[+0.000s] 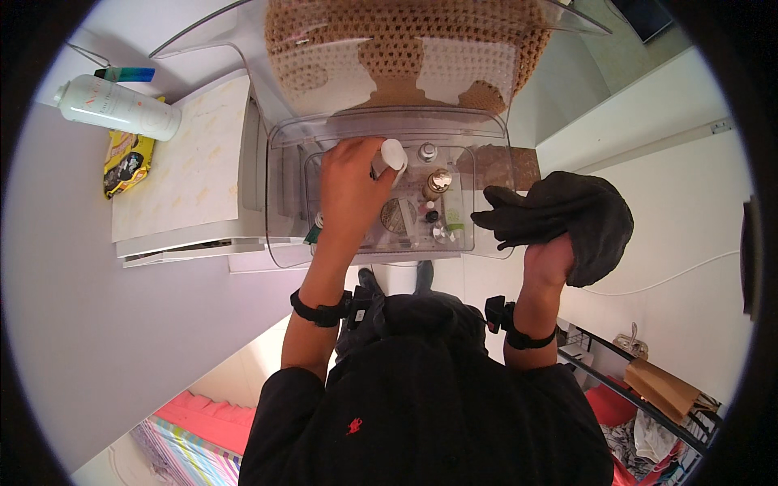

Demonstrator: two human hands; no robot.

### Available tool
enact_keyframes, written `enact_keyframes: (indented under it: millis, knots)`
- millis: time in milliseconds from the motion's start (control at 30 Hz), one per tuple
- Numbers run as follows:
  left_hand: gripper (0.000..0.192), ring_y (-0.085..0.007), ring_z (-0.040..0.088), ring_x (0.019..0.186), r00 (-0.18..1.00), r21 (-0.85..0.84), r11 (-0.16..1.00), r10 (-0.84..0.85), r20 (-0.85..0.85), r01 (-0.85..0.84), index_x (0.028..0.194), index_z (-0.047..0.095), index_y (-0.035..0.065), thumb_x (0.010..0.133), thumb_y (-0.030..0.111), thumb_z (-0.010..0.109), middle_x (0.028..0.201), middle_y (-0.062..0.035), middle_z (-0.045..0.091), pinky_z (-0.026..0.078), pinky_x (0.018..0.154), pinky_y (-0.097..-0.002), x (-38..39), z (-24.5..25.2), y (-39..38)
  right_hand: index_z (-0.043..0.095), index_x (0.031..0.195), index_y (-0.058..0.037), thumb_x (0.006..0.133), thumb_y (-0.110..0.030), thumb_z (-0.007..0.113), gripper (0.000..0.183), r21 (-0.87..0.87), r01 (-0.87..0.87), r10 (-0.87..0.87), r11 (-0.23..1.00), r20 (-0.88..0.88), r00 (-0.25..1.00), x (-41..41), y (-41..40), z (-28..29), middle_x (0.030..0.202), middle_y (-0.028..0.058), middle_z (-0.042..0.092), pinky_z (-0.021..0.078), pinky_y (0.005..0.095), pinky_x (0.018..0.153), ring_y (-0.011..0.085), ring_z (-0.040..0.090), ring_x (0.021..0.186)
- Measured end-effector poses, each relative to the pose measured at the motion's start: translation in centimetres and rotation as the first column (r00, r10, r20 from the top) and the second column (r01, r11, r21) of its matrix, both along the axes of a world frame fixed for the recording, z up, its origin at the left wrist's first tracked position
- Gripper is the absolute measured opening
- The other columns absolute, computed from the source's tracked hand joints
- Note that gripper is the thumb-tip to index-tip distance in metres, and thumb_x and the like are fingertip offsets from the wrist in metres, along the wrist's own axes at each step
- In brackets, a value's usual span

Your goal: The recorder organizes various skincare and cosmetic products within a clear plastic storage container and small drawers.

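My left hand (352,185) grips a small container with a round white top (394,155) above a clear plastic organizer box (371,250). Draped over my right hand (549,260), to the right of the box, is a black cloth (562,212) that hides most of the fingers. Inside the box, right of my left hand, stand a silver-capped bottle (428,152) and a bottle with a shiny gold-toned cap (437,182). A round patterned compact (398,215), a small black-capped bottle (432,216) and a clear item with a green band (454,226) are also in it.
The transparent lid (389,73) stands raised behind the box, before a brown crocheted piece (407,24). On the left, a white drawer unit (182,176) has an aerosol can (121,108) and a yellow packet (127,161) at its far edge. A black metal rack (632,401) is at lower right.
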State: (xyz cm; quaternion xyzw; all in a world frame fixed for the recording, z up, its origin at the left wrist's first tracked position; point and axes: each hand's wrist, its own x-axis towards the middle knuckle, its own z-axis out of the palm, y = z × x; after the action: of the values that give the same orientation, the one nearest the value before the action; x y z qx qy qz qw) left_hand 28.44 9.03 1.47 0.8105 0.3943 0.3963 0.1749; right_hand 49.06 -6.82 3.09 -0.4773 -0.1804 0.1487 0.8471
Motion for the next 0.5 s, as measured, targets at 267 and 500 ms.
enact_keyframes:
  millis: [267,500]
  knots:
    - [0.043,-0.0362,0.067,0.091,0.987,-0.046,0.99,0.131,-0.088,-0.135,0.104,0.072,0.0008,0.069,0.021,0.089,0.099,-0.017,0.07,0.053,0.082,-0.0437,0.0,0.2,0.3,0.044,0.142,-0.0094,0.106,-0.04,0.048,0.048,-0.021,-0.323,0.311,0.946,0.329,0.892,2.9,-2.1,-3.6,0.138,0.0072,0.054,0.0384,0.0416,0.113,0.0246,0.052,0.128]
    - [0.028,-0.032,0.066,0.092,0.964,-0.005,0.969,0.246,-0.097,-0.247,0.091,0.069,0.007,0.069,0.017,0.084,0.098,-0.0083,0.07,0.052,0.078,-0.0429,-1.6,0.0,-5.6,0.048,0.138,-0.0093,0.105,-0.044,0.048,0.048,0.017,-0.283,0.275,0.959,0.188,0.943,2.5,-3.4,-1.7,0.132,0.0083,0.058,0.0438,0.0422,0.108,0.0254,0.056,0.121]
